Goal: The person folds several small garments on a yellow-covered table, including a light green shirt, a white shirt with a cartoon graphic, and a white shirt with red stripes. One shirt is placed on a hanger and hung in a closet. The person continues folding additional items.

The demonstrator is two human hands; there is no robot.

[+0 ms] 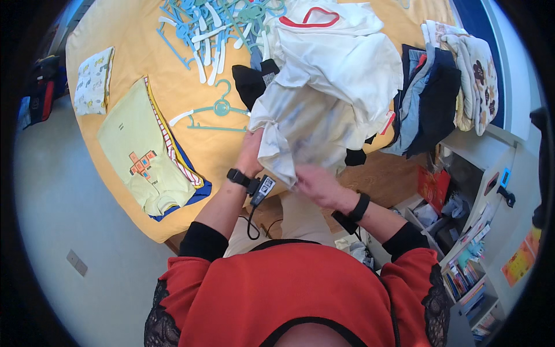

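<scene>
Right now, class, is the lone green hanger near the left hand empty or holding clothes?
Empty: the green hanger shows bare bars, yellow sheet visible between them.

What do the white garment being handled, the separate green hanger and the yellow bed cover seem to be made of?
White garment: probably thin, matte cloth, perhaps cotton; it drapes in soft folds.
Green hanger: likely smooth moulded plastic; its slim arms, disc and hook look formed as one piece.
Yellow bed cover: likely matte fabric, with faint creases and no gloss; fibre unclear.
</scene>
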